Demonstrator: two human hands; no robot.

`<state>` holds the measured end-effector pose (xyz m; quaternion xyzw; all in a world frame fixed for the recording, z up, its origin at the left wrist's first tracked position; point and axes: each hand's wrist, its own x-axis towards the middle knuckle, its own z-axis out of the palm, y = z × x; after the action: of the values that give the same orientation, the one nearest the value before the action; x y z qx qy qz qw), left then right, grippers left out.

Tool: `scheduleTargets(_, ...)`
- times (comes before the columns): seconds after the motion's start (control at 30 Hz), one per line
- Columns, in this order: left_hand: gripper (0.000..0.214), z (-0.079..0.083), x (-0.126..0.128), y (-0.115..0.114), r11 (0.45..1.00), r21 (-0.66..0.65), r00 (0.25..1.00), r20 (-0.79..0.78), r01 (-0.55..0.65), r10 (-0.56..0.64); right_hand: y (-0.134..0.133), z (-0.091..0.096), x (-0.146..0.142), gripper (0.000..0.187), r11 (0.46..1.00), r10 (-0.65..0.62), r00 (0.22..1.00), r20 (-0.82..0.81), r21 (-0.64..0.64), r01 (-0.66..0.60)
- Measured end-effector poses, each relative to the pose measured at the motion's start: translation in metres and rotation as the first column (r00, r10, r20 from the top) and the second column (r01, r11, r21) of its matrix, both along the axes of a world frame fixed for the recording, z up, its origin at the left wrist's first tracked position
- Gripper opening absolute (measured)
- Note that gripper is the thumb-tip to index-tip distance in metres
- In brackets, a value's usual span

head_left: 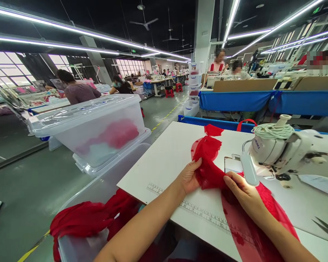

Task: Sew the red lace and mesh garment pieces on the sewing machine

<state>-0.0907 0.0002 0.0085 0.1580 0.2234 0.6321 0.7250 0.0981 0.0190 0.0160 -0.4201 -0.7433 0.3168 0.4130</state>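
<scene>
A piece of sheer red fabric (210, 160) lies across the white sewing table (164, 160), running from the table's far side down under the machine towards me. My left hand (190, 178) pinches its left edge with thumb and fingers closed on the cloth. My right hand (242, 191) presses and grips the same fabric just in front of the white sewing machine (284, 153), near the needle area. A printed ruler scale (196, 211) runs along the table's near edge.
Clear plastic bins (95, 127) with red cloth are stacked at left; more red fabric (84, 218) fills a bin below the table. Scissors (326, 227) lie at the right edge. A cone of white thread (274, 129) sits on the machine. Other people work at distant tables.
</scene>
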Motion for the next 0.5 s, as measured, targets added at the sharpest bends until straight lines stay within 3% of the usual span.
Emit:
scheduleTargets(0.23, 0.025, 0.0001, -0.0032, 0.0015, 0.99, -0.135, 0.999, -0.009, -0.038, 0.037, 0.0033, 0.0048, -0.0013, 0.05, 0.971, -0.17, 0.976, -0.136, -0.19, 0.143)
scheduleTargets(0.4, 0.028, 0.0025, -0.0022, 0.0, 0.99, -0.142, 0.999, -0.043, 0.003, -0.009, -0.0014, 0.0074, -0.0003, 0.05, 0.972, -0.038, 0.996, -0.08, -0.235, 0.019)
scheduleTargets(0.5, 0.024, 0.0073, -0.0015, -0.0007, 0.975, -0.223, 0.997, -0.077, -0.018, 0.001, -0.0028, 0.0058, -0.0016, 0.051, 0.964, 0.025, 0.998, -0.06, -0.263, -0.04)
